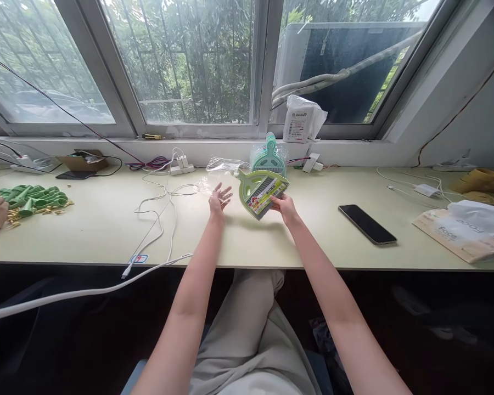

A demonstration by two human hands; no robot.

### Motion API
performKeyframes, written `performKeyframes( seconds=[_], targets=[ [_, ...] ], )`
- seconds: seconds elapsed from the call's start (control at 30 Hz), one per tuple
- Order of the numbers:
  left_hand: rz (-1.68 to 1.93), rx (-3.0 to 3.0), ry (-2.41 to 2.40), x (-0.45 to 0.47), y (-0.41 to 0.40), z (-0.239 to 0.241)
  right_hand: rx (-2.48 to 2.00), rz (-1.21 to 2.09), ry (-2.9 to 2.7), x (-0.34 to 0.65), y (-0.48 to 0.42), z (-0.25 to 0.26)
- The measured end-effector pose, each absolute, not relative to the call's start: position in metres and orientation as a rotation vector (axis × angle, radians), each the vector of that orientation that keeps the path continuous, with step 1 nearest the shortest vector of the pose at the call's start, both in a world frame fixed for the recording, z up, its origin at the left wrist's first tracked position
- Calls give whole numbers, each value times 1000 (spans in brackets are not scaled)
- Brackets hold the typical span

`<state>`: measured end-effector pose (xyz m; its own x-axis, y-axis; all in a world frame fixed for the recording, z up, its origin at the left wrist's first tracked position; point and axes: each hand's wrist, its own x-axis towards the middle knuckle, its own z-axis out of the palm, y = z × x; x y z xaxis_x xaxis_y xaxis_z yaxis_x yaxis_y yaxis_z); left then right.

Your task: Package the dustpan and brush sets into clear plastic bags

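Some fingers of the right hand [285,209], shut around the green dustpan [250,185], are hidden. The dustpan slants, tip pointing far left. The left hand [219,201] is spread open.

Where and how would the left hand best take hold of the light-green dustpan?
Probably by the curved left rim of the light-green dustpan, coming from the left. That rim bows out toward the open left hand and is free of fingers, while the right hand already grips the lower right edge and the label covers the middle.
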<state>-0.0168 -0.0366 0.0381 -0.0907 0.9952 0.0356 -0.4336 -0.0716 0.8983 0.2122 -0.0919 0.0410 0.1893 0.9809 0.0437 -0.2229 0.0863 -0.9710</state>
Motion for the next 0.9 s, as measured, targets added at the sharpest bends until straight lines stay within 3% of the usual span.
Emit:
performKeyframes(
  seconds=[0.3,0.9],
  targets=[
    [1492,840,919,-18,-33,36,-1109,1206,-948,218,-91,42],
    [1019,1015,601,-4,-48,35,-938,1258,-971,213,-86,31]
  ],
)
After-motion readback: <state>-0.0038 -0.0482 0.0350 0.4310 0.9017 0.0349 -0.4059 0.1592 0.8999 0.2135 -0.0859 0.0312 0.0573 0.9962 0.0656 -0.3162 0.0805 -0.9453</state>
